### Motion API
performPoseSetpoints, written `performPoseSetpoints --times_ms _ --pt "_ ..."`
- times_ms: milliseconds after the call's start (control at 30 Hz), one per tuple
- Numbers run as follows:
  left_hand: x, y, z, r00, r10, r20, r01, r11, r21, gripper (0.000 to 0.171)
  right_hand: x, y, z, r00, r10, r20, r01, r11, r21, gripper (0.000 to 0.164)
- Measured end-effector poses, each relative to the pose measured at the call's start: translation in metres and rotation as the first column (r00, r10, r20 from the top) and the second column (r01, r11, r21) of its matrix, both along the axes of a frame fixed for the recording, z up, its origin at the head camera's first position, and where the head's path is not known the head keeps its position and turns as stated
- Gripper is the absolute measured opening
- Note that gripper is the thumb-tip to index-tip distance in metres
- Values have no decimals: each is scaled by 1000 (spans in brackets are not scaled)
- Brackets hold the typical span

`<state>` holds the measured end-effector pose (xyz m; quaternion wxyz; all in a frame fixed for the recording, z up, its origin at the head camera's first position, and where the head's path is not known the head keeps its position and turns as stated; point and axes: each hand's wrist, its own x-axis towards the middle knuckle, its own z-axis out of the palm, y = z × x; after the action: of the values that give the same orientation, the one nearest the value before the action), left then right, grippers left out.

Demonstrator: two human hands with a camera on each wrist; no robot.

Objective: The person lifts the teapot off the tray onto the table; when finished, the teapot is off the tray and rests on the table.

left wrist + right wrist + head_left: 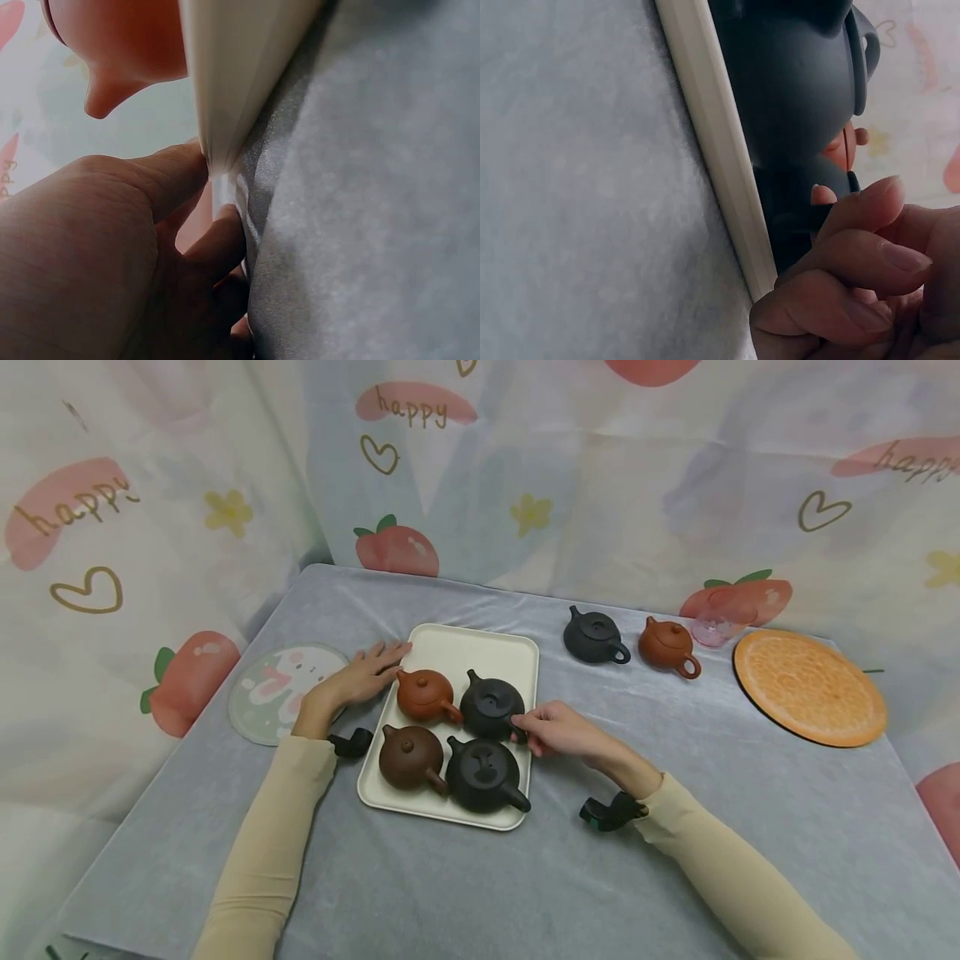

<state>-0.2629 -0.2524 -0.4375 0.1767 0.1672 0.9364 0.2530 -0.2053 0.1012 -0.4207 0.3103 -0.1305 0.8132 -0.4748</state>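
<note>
The right hand's [561, 729] fingers pinched a black teapot [491, 703] in the tray [474, 645], where three other teapots [410, 757] also stood; the left hand's [363, 677] unclenched fingers touched its edge. Two pots [592, 637] were outside on the tabletop [450, 893], so the work seemed to me partly done.

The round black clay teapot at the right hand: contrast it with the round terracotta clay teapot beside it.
The black teapot looks larger than the terracotta teapot. The black teapot's lid looks flatter; the terracotta teapot's carries a rounded knob. The right hand holds the black teapot by its handle; no hand holds the terracotta teapot. Both are within the cream rectangular tray.
</note>
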Motion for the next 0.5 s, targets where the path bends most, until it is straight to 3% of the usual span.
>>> performPoseSetpoints --times_ms 300,500 --pt "1 1 1 1000 3 -1 -3 1000 0 55 1 -3 -1 990 24 142 -21 1000 -21 39" --pt "1 1 1 1000 3 1 -3 1000 -3 55 2 -4 1 984 7 180 -7 1000 -2 43"
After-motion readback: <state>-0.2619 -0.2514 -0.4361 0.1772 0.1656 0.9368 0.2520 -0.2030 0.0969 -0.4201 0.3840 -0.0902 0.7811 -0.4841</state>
